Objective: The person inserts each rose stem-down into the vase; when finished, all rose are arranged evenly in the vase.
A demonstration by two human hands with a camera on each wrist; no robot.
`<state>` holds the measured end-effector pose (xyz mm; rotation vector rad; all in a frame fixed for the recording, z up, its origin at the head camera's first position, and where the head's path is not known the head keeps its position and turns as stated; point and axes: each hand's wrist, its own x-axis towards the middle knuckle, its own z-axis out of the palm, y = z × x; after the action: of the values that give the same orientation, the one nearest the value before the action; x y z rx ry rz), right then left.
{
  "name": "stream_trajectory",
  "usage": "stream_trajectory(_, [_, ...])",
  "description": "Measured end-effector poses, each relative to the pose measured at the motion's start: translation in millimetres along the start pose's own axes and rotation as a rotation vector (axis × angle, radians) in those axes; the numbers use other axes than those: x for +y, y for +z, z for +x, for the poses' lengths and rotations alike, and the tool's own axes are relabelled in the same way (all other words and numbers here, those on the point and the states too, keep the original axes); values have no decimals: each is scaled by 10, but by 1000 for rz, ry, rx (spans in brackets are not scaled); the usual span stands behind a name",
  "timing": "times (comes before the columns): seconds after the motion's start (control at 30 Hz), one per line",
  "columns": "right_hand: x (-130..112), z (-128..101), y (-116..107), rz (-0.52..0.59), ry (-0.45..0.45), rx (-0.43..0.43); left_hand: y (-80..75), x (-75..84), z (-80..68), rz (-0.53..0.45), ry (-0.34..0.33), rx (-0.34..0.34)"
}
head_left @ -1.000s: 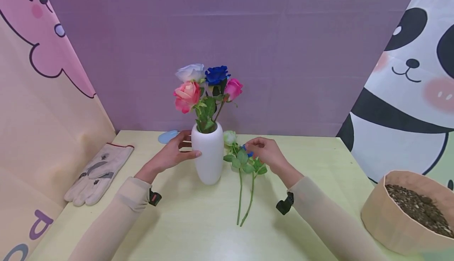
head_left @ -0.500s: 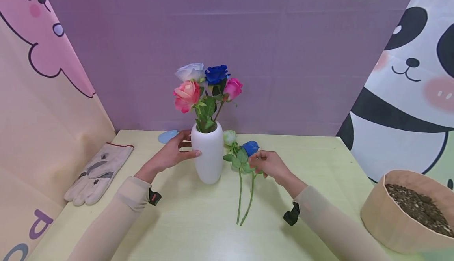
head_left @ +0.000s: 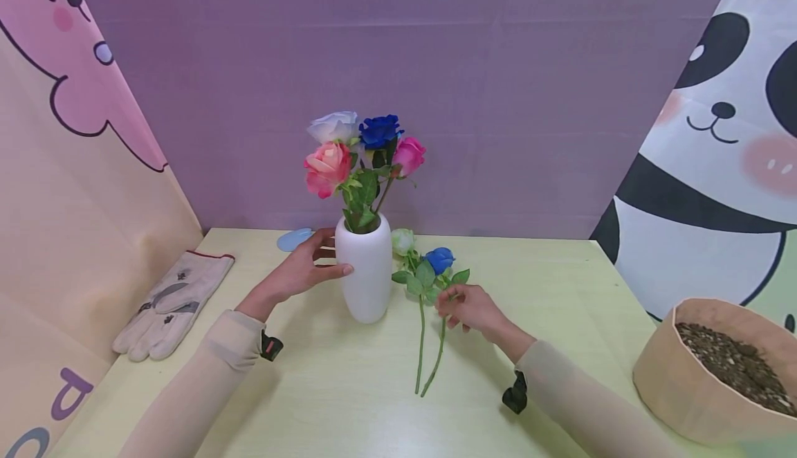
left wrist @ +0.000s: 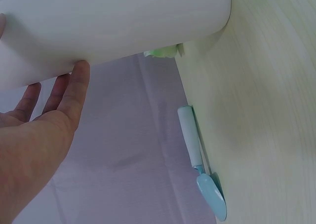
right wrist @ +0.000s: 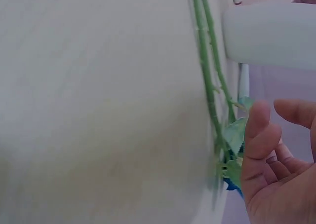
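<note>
A white vase (head_left: pixel 366 285) stands upright on the table, holding several roses: a white rose (head_left: pixel 334 127), a coral rose (head_left: pixel 328 169), a dark blue rose (head_left: pixel 380 131) and a pink rose (head_left: pixel 409 156). My left hand (head_left: pixel 303 269) holds the vase's left side, thumb in front and fingers toward the back. Right of the vase lie a blue rose (head_left: pixel 439 260) and a pale green rose (head_left: pixel 402 241), their stems pointing toward me. Over the blue rose's upper stem is my right hand (head_left: pixel 471 308). In the right wrist view, a gap shows between its thumb and bent forefinger, beside the leaves (right wrist: pixel 234 135).
A light blue trowel (left wrist: pixel 197 160) lies along the table's back edge, behind my left hand. Work gloves (head_left: pixel 174 306) rest at the left. A tan pot (head_left: pixel 691 382) of soil stands at the front right. A purple cloth (head_left: pixel 498 98) hangs behind the table.
My right hand has moved from the blue rose's head down toward me along its stem, uncovering the bloom and leaves. My left hand stays on the vase.
</note>
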<state>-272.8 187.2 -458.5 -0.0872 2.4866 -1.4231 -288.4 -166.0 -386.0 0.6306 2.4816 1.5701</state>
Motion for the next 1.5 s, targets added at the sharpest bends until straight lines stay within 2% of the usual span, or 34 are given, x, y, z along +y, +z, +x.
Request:
stream_trajectory(0.83, [196, 27, 165, -161, 11, 26, 3, 1, -8, 4, -10, 4])
stream_trajectory(1.13, [195, 22, 162, -229, 12, 48, 2, 5, -5, 18, -8, 10])
stream_trajectory(1.5, [135, -14, 142, -233, 46, 50, -4, 14, 2, 18, -32, 6])
